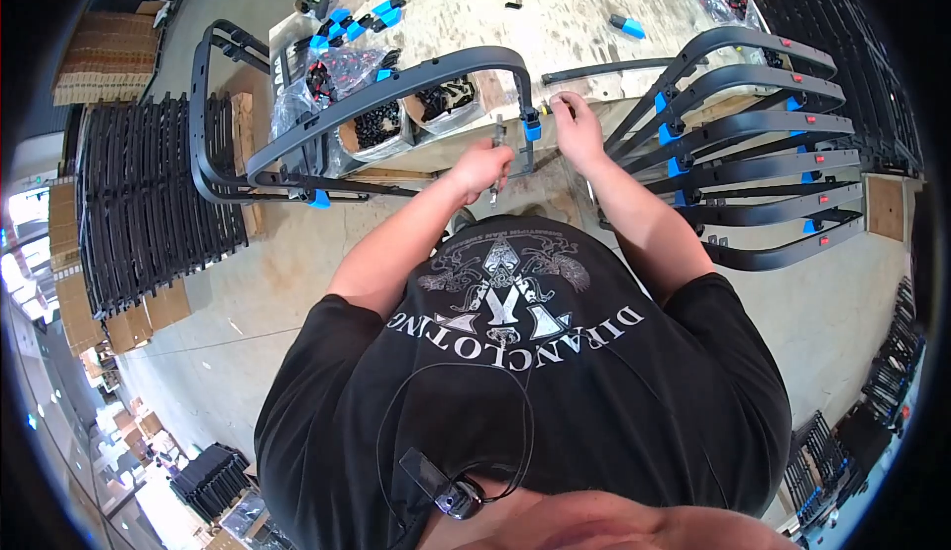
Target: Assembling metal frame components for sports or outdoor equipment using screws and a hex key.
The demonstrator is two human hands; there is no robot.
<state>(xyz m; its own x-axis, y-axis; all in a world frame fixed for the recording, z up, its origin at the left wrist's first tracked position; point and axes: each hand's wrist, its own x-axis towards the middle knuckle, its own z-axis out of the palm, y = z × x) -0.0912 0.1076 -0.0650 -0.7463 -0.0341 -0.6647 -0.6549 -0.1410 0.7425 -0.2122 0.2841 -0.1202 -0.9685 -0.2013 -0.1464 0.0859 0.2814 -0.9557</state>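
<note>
Frame: black curved frame (396, 84) lies across the tabletop (565, 15), near corner overhanging.
Left hand (482, 166): fist clamps a metal tool (498, 149).
Right hand (573, 119): pinches a small part beside the blue clip (533, 131).
Risk: tool may slip, or the frame may tip off.

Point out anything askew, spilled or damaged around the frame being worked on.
Nothing is clearly damaged or spilled. Small blue clips lie scattered loose on the workbench, one blue piece apart from the rest. The black frame sits tilted across the bench edge, held by both hands.
</note>
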